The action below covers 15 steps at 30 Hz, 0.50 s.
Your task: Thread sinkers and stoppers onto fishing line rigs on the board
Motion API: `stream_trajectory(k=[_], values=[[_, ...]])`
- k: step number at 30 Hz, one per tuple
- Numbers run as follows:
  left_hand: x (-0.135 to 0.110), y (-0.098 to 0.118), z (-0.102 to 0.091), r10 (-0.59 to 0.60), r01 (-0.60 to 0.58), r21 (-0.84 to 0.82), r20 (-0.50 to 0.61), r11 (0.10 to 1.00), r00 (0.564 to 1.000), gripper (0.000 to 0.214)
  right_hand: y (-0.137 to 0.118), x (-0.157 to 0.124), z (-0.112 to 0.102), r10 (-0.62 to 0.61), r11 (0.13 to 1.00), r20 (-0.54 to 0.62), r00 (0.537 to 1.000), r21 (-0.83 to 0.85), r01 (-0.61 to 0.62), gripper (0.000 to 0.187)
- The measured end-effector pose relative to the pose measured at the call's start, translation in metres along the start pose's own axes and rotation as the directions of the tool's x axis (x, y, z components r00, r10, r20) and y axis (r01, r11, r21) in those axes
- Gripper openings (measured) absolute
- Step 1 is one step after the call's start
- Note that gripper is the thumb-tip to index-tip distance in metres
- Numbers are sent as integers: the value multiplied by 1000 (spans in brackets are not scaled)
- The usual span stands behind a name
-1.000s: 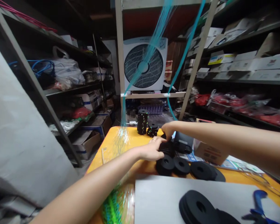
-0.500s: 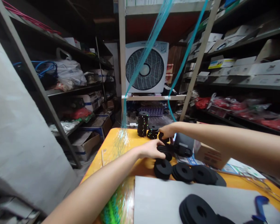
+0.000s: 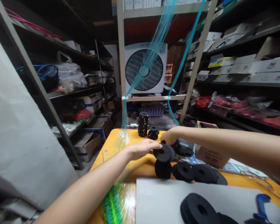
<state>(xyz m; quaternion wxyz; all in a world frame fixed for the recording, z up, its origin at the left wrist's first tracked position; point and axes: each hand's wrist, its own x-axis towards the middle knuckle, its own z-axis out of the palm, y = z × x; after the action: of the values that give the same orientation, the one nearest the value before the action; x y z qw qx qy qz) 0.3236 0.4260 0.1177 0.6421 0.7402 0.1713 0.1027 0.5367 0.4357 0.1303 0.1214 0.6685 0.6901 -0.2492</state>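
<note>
My left hand [image 3: 143, 148] pinches the near edge of a black foam ring [image 3: 162, 153], which is tilted up with another dark ring behind it. Beyond it, my right hand [image 3: 169, 137] is curled over a dark ring edge [image 3: 163, 142]; most of its fingertips are hidden. Directly below stands a black ring stack [image 3: 163, 169]. More black rings [image 3: 184, 171] lean in a row to the right. Behind my hands are a tall spool-like stack [image 3: 143, 124] with shiny specks and a shorter one [image 3: 153, 133].
Black discs [image 3: 198, 208] and a blue-handled tool [image 3: 261, 205] lie on a white board [image 3: 158, 199]. Green-blue tinsel [image 3: 112, 203] is at the yellow table's [image 3: 109, 146] near left. A cardboard box [image 3: 211, 155] sits right. Teal strands [image 3: 136, 79] hang before a fan [image 3: 144, 70].
The ring at my left hand has tipped up to face me, and that hand has shifted slightly left. My right hand has lowered a little behind it.
</note>
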Motion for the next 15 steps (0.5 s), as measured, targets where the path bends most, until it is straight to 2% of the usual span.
stream_trajectory(k=[4, 8, 11, 15], values=[[-5, -8, 16, -51, 51, 22, 19, 998, 998, 21, -6, -2, 2, 57, 995, 48, 997, -88, -53, 30], [-8, -12, 23, -70, 70, -5, -3, 998, 998, 34, -14, -13, 4, 49, 995, 37, 998, -92, -45, 29], [-13, -12, 21, -60, 60, -12, 47, 998, 997, 45, -20, -27, 0, 38, 998, -19, 999, -49, -39, 28], [-22, -14, 13, -17, 14, 37, 90, 999, 996, 70, -33, -58, -21, 39, 998, -192, 981, 58, -28, 30]])
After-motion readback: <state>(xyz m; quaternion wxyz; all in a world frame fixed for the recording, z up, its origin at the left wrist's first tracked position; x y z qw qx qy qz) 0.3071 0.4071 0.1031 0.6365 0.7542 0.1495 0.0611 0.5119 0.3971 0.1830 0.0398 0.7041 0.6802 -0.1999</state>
